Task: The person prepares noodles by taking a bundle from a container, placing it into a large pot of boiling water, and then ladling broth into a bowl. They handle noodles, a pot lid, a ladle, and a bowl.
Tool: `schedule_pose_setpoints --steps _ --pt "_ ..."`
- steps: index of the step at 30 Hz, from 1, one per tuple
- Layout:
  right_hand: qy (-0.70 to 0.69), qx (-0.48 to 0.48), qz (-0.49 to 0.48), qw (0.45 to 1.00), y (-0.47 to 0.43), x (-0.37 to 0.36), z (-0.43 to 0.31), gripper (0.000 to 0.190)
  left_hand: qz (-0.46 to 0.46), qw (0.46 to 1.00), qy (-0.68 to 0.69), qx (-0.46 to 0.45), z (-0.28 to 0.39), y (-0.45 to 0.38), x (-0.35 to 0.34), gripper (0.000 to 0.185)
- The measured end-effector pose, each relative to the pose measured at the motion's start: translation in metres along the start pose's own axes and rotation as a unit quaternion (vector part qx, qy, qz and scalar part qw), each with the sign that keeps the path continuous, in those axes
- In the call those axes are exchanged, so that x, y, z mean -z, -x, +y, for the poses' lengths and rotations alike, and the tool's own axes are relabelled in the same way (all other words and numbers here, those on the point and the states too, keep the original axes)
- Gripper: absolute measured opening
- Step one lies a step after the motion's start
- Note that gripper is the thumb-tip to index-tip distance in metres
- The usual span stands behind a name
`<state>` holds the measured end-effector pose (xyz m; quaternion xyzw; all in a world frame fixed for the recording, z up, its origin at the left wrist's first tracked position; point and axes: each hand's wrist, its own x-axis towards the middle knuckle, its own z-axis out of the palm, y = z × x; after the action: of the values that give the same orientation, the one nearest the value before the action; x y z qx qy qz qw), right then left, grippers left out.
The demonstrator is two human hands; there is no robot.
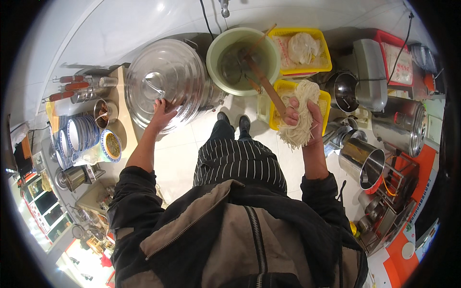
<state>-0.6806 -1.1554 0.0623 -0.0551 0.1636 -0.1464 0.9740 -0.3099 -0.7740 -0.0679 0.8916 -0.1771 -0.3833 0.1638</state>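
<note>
My right hand (306, 118) is closed around a bundle of pale noodles (300, 124) and the end of a long wooden stick (266, 84). The stick slants up to the left over a light green tub (212, 61) with liquid in it. A yellow plastic basket (325, 108) lies beneath the noodles. At the left, my left hand (162, 113) reaches to the domed metal lid (180, 72) of a large pot, fingertips at its handle (155, 83); whether they grip it is hard to tell.
Another yellow basket (327, 54) holds bagged food beside the tub. Stacked blue-rimmed plates (77, 135) and a bowl of chopped food (111, 145) stand at the left. Metal pots, including an open steel one (356, 158), crowd the right. A faucet (224, 9) hangs above the tub.
</note>
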Motion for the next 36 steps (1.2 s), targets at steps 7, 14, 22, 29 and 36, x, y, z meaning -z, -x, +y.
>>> schedule_pose_setpoints --steps 7,14,22,29,36 --pt "-0.005 -0.026 -0.032 0.999 -0.003 -0.001 -0.001 0.031 0.0 1.0 -0.006 0.002 -0.001 0.0 -0.001 0.105" --pt "0.034 -0.022 -0.003 0.999 -0.021 -0.011 0.012 0.032 0.017 1.0 -0.002 -0.003 -0.001 0.001 -0.004 0.106" --pt "0.034 -0.048 -0.033 0.998 -0.035 -0.014 0.021 0.034 0.024 1.0 0.003 -0.003 0.001 0.003 -0.005 0.109" --pt "0.016 -0.054 -0.032 0.998 -0.036 -0.013 0.019 0.033 0.02 1.0 0.009 -0.006 -0.001 0.002 -0.005 0.11" --pt "0.027 -0.04 -0.032 0.998 -0.036 -0.015 0.021 0.033 0.017 1.0 -0.012 -0.011 -0.005 -0.001 -0.006 0.109"
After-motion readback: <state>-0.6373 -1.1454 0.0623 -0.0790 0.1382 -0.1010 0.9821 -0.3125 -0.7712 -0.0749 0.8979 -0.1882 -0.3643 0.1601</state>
